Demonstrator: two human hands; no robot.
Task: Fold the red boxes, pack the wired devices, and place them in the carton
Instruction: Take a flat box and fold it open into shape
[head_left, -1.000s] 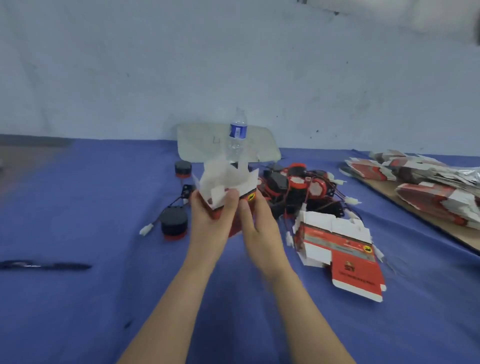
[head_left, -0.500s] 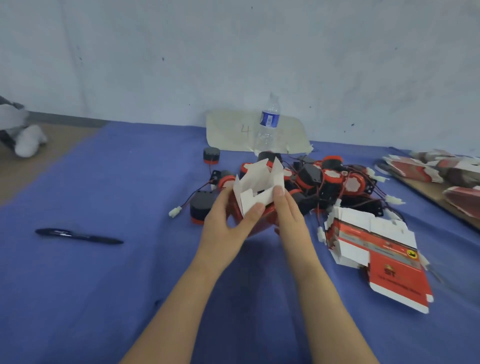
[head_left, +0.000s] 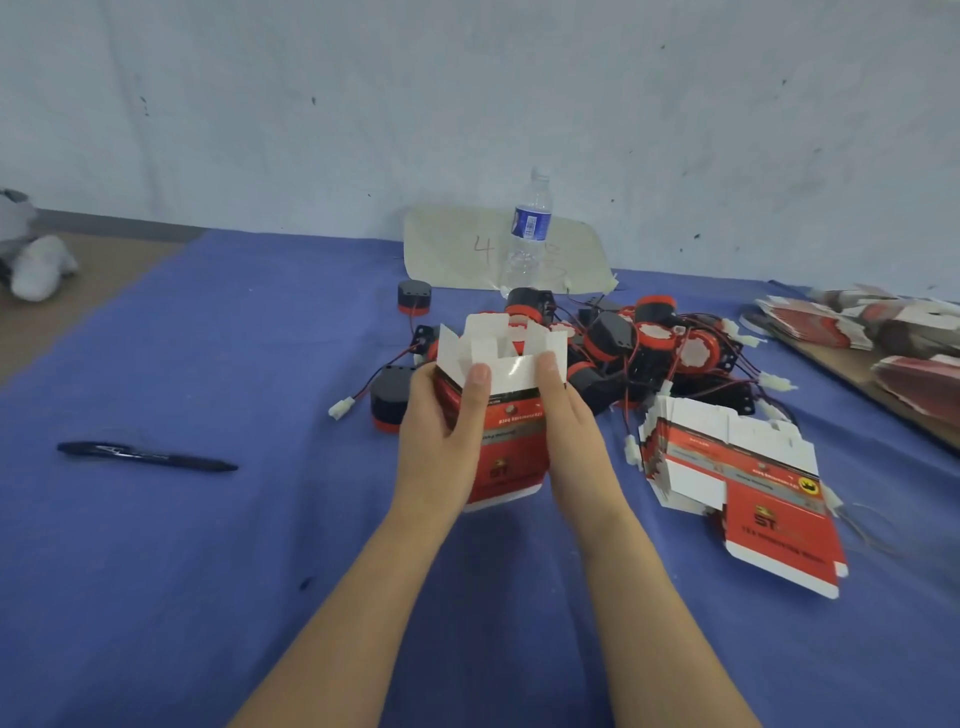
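Head view, single frame. Places are given from the red box (head_left: 511, 447).

Counts:
- 1 red box in the hands, opened into a tube.
- 1 loose stack of flat box blanks (head_left: 737, 478), just right of it on the blue cloth (head_left: 208, 571).
- 1 further heap of blanks (head_left: 893, 332), far right and behind, on a brown board (head_left: 852, 374).
- 1 tangled pile of wired devices (head_left: 654, 353), directly behind and to the right; number cannot be counted.
- 2 separate devices: one (head_left: 388, 400) just left, one (head_left: 414, 296) behind left.
- 1 pen (head_left: 148, 456), well to the left.
- 1 water bottle (head_left: 527, 228), upright, behind the box, standing before a paper sheet (head_left: 457, 249) marked "4".

Box: glossy red body, grey printed band, white lower edge, white top flaps standing open and upward. Whether its base touches the cloth cannot be told.

Left hand (head_left: 439, 441) grips the box's left side, thumb across the front. Right hand (head_left: 574, 431) holds the right side, thumb pressing the front white flap; its fingers are hidden behind.
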